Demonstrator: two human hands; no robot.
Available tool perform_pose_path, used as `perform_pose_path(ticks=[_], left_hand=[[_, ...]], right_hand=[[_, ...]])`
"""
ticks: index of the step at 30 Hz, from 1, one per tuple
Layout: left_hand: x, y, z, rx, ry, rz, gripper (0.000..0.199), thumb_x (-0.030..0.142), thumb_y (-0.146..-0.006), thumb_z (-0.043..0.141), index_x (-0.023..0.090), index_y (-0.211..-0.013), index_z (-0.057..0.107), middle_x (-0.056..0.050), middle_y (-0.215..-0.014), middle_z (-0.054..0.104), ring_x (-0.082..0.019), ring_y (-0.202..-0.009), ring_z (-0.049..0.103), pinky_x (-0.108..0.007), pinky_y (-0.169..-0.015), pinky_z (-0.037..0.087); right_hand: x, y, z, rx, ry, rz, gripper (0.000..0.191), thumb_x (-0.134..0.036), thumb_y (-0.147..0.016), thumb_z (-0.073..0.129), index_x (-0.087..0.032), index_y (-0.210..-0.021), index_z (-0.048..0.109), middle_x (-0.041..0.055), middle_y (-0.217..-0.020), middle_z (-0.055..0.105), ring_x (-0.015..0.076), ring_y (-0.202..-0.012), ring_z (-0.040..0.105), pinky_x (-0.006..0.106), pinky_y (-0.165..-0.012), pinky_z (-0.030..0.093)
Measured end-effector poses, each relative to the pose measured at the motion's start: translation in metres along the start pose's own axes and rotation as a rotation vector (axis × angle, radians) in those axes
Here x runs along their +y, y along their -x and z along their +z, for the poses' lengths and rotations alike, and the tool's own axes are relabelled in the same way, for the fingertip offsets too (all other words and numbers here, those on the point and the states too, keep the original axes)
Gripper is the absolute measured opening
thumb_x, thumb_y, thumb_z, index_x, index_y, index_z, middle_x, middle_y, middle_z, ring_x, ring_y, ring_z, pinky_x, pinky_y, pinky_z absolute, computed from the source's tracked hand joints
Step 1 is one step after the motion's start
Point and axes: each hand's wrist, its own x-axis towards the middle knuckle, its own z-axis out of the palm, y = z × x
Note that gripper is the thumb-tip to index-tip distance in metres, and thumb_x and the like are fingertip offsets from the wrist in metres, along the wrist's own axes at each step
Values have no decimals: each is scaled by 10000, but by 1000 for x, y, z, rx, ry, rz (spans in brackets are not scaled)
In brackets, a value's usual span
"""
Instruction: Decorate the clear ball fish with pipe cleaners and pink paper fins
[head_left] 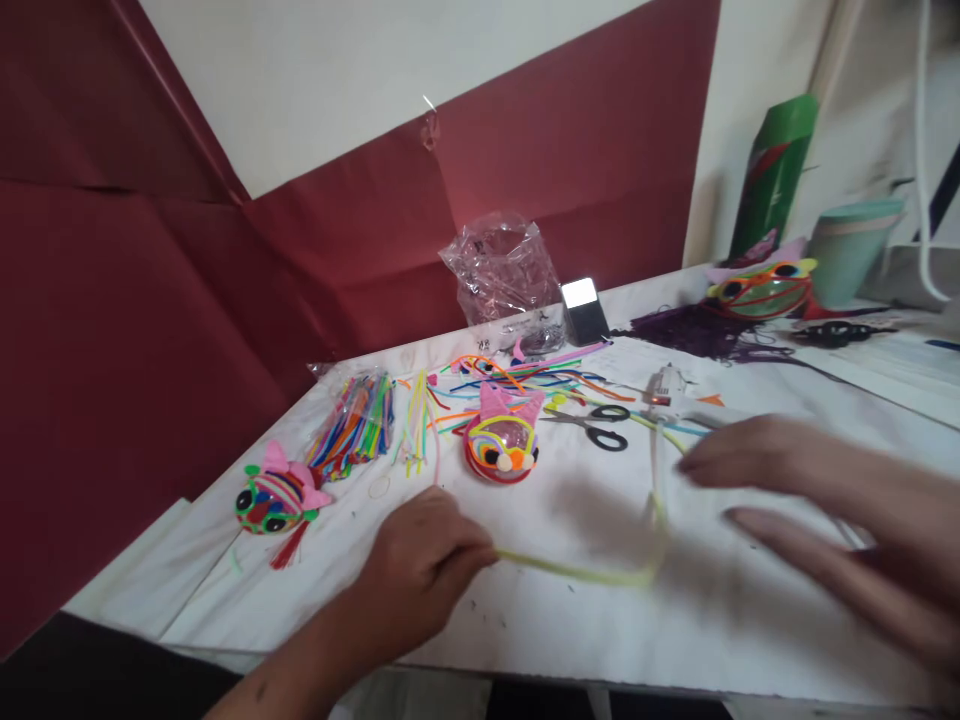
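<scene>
My left hand (424, 560) pinches one end of a yellow pipe cleaner (577, 573) above the table's front part. From there the strip runs right, then bends sharply upward, its far part blurred. My right hand (832, 510) is smeared by motion at the right, thumb and fingers apart, with nothing seen between them. Beyond my left hand sits a decorated mask-like ornament (501, 445) with pink ears and a yellow-rimmed clear window. Scissors (600, 425) with black handles lie to its right. A hot glue gun (667, 385), partly blurred, is behind the right hand's fingertips.
Another ornament (274, 495) with a red tassel lies left. Bundled pipe cleaners (360, 425) and loose strips (540, 378) spread behind. A clear plastic bag (502, 270) and small dark box (586, 315) stand at the back. A green bottle (776, 175) and cup (855, 250) are right.
</scene>
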Motion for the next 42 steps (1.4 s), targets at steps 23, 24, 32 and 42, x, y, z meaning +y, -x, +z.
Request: perform_pose_path(ticks=[23, 24, 32, 42], left_hand=[[-109, -30, 85, 275, 968, -845, 518, 259, -602, 815, 184, -1086, 645, -102, -1147, 677, -268, -1118, 592, -381, -981, 422], [-109, -29, 89, 298, 1003, -835, 479, 277, -615, 807, 178, -1055, 649, -98, -1119, 685, -258, -1098, 601, -372, -969, 430], [-103, -23, 107, 430, 1024, -843, 346, 346, -684, 747, 189, -975, 645, -44, -999, 694, -198, -968, 623, -312, -879, 460], [-103, -20, 109, 453, 1057, -852, 342, 298, -686, 743, 183, -992, 642, -45, -1001, 684, -185, -956, 617, -291, -845, 464]], right_hand=[[40, -71, 144, -403, -184, 369, 134, -275, -775, 494, -216, -710, 595, 54, -800, 692, 175, -622, 583, 295, -572, 417], [41, -72, 146, -418, -187, 366, 134, -263, -773, 502, -214, -699, 603, 52, -800, 695, 174, -628, 584, 291, -568, 411], [38, -76, 150, -466, -180, 314, 158, -288, -780, 577, -214, -641, 573, 32, -744, 648, 158, -616, 559, 266, -545, 386], [26, -74, 148, -465, -53, 171, 140, -174, -837, 530, -199, -719, 600, 44, -753, 608, 175, -667, 571, 290, -623, 436]])
